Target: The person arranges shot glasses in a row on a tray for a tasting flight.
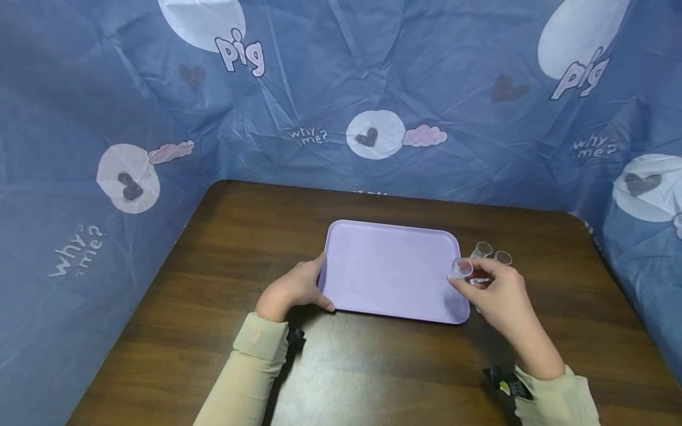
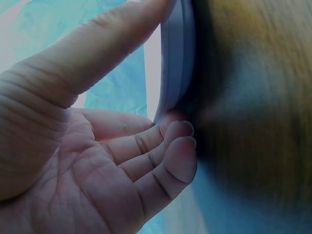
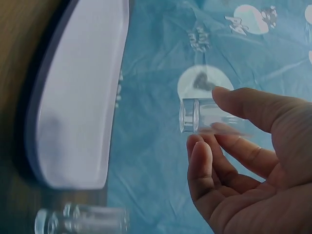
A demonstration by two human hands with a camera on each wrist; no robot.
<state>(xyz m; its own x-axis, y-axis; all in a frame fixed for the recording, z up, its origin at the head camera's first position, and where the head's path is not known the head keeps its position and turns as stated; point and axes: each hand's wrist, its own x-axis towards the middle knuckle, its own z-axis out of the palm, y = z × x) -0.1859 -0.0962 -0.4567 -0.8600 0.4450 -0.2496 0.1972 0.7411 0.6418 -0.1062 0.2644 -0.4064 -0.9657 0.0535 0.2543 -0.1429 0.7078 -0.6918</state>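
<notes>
On the table lies a lilac rectangular tray (image 1: 391, 269) with a low rim. My left hand (image 1: 295, 284) holds the tray's near left corner, its thumb at the front edge and its fingers at the left side. In the left wrist view, bent fingertips (image 2: 180, 158) touch the tray's side (image 2: 178, 53). Above the tray's right edge, my right hand (image 1: 498, 290) pinches a clear shot glass (image 3: 207, 116) between thumb and fingers. The glass is upright, thick base downward, clear of the tray surface.
More clear glasses (image 1: 483, 249) stand on the table right of the tray, partly hidden behind my right hand. Brown wooden tabletop (image 1: 213, 248) surrounds the tray. A blue printed cloth (image 1: 298, 89) hangs behind the table and at both sides.
</notes>
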